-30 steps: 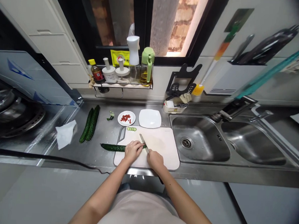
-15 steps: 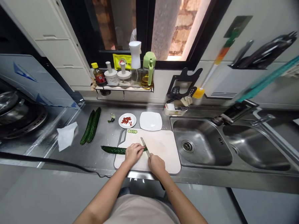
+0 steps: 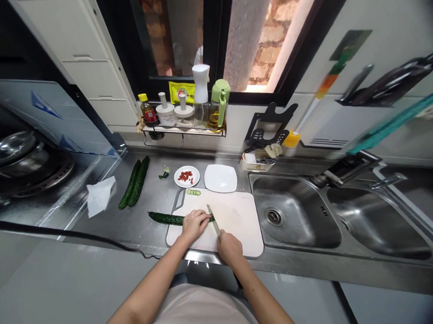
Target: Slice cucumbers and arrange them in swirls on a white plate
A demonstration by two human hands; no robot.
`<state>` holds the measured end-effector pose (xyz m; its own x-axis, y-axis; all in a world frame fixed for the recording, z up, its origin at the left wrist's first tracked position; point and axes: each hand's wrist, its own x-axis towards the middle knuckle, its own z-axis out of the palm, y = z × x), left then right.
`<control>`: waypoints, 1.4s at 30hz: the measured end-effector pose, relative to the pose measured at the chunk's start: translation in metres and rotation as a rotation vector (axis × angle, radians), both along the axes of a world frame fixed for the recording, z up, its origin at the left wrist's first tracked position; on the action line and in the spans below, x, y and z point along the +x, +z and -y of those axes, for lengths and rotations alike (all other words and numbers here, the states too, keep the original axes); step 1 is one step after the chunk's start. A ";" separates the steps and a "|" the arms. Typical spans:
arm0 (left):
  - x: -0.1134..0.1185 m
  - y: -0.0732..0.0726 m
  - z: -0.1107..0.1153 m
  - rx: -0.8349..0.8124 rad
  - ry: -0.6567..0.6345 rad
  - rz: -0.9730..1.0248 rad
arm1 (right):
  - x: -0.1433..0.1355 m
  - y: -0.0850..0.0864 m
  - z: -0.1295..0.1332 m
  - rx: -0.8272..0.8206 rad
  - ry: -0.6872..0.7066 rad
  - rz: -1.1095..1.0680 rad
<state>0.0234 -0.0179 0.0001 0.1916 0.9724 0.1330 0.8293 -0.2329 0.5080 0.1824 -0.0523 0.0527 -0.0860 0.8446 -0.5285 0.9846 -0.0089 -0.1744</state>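
Observation:
A dark green cucumber lies across the left part of a white cutting board, its far-left end past the board's edge. My left hand is closed over it near its right end. In my right hand is a knife, gripped by the handle, which the fist hides. The blade slants up and left, right at the cucumber's cut end beside my left fingertips. Several cucumber slices lie in a row at the board's upper left.
Behind the board stand a plate with red chopped pieces and a white square plate. Two whole cucumbers, cucumber scraps and a white paper lie leftward. A steel sink adjoins the board's right side.
The whole view has shifted slightly, with the scene lower and to the right. Both hands keep their hold, and the knife stays at the cucumber's right end.

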 end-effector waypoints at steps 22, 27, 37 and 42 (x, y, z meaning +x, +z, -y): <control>-0.001 0.001 -0.001 -0.024 0.011 0.008 | -0.012 0.006 -0.031 0.035 0.028 -0.050; -0.002 0.002 0.000 -0.028 0.015 0.006 | -0.006 0.007 -0.022 0.022 0.038 -0.032; -0.004 -0.001 -0.003 0.013 -0.052 -0.033 | 0.016 0.014 -0.001 0.057 0.021 -0.002; -0.006 -0.003 0.001 0.027 -0.025 -0.023 | 0.026 0.014 -0.001 0.085 -0.009 0.070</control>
